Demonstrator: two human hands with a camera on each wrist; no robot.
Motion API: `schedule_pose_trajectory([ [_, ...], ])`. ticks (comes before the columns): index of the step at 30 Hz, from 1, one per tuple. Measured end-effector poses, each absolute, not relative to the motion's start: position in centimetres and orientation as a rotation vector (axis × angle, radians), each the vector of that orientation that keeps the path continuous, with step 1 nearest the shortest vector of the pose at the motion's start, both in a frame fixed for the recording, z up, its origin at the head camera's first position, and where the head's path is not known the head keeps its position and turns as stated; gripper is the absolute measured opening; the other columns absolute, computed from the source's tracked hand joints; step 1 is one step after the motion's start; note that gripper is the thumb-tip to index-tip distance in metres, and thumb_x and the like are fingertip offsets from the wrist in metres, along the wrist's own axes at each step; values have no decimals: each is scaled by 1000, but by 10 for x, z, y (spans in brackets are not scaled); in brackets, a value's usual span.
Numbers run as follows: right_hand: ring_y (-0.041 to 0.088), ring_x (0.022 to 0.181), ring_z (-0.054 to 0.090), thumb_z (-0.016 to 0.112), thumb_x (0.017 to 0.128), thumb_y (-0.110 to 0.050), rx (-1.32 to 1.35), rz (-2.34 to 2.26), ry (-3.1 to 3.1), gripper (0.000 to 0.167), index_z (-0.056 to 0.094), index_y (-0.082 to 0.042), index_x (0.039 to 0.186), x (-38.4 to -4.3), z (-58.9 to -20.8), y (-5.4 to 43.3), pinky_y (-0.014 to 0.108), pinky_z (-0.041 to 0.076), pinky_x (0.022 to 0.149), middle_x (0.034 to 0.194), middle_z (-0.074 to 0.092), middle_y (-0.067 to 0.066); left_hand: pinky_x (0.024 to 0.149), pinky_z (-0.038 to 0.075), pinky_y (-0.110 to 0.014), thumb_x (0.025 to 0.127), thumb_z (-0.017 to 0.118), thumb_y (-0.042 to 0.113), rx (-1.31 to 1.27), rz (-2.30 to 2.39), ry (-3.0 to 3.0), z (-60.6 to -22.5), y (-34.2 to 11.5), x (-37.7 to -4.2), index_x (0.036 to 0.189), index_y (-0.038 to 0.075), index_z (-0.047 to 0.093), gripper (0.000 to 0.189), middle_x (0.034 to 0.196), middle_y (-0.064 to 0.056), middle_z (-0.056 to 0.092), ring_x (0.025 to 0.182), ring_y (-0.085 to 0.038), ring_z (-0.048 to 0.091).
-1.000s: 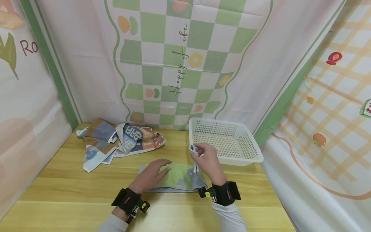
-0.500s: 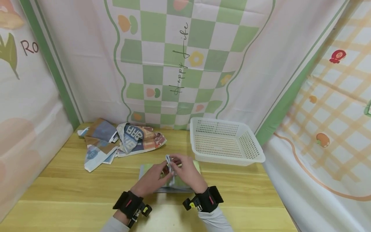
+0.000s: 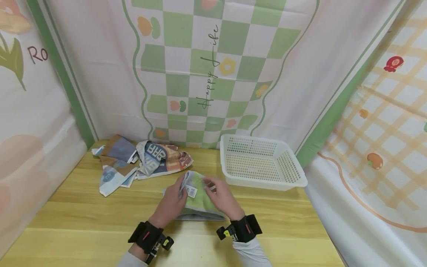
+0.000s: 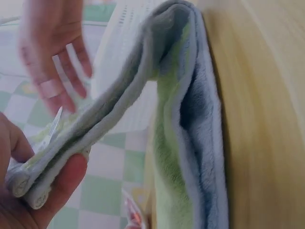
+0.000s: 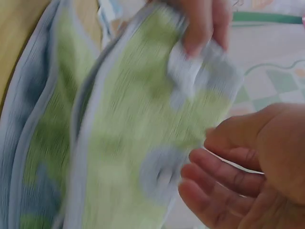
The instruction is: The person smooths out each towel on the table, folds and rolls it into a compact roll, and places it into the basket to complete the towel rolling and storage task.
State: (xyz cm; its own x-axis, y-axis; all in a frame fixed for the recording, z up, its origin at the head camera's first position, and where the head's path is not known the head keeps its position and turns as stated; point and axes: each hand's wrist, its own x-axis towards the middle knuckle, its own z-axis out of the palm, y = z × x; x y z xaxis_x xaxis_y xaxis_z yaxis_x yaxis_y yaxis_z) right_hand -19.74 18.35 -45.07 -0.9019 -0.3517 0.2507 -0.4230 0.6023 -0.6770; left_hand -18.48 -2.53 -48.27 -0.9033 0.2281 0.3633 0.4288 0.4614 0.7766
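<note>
A green towel (image 3: 201,202) with grey-blue edging lies folded on the table, one part raised toward the left. My left hand (image 3: 169,205) pinches the end of that raised part, thumb on one side of the layered edge, as the left wrist view shows of the towel (image 4: 114,90). A white label (image 3: 191,191) hangs near the pinched corner. My right hand (image 3: 222,197) is at the towel's right side, fingers loosely bent and holding nothing. In the right wrist view this right hand (image 5: 252,167) has its fingertips right at the towel's edge.
Crumpled printed cloths (image 3: 156,159) lie at the back left of the wooden table (image 3: 83,211). A white perforated plastic basket (image 3: 263,183) stands at the back right. Patterned curtains (image 3: 180,59) hang behind and on both sides.
My right hand brought the towel's right end over to the left, where my left hand took hold of it. Now the right hand has let go and shifted slightly right; the flap stands raised.
</note>
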Motion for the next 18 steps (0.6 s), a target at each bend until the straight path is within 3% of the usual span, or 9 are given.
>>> schedule_pose_trajectory([
  [2, 29, 108, 65, 63, 97, -1, 636, 1134, -2749, 28, 66, 2, 125, -198, -454, 187, 43, 56, 91, 120, 68, 16, 60, 48, -28, 101, 51, -1, -520, -1417, -2488, -482, -30, -183, 151, -2, 38, 52, 89, -11, 67, 55, -8, 50],
  [4, 34, 113, 63, 64, 95, 2, 618, 1083, -2784, 27, 66, 4, 122, -199, -459, 190, 50, 54, 96, 121, 67, 19, 68, 54, -32, 99, 52, 0, -444, -1400, -2490, -483, -34, -180, 150, -3, 40, 52, 104, -19, 70, 67, -13, 61],
  [7, 41, 118, 60, 66, 90, 7, 620, 1041, -2860, 31, 65, 9, 121, -199, -468, 194, 56, 49, 102, 123, 65, 24, 73, 54, -37, 98, 54, 2, -292, -1346, -2538, -488, -42, -176, 149, -5, 40, 54, 119, -28, 68, 80, -19, 64],
  [11, 44, 119, 58, 69, 80, 11, 701, 979, -2977, 39, 66, 12, 118, -200, -482, 197, 58, 48, 104, 124, 64, 27, 66, 52, -39, 94, 55, -1, -136, -1239, -2670, -499, -54, -168, 148, -13, 36, 59, 112, -32, 67, 78, -28, 62],
  [16, 44, 119, 58, 73, 75, 11, 753, 924, -3041, 44, 67, 11, 118, -200, -491, 196, 55, 50, 102, 125, 62, 26, 81, 56, -57, 89, 56, -8, -80, -1102, -2762, -510, -66, -160, 139, -23, 40, 55, 119, -41, 58, 101, -49, 62],
  [18, 44, 117, 57, 74, 75, 11, 766, 914, -3040, 44, 68, 11, 118, -199, -490, 194, 55, 52, 100, 125, 61, 27, 78, 56, -59, 88, 57, -8, -61, -1043, -2749, -512, -68, -159, 134, -22, 45, 49, 113, -40, 58, 99, -51, 61],
])
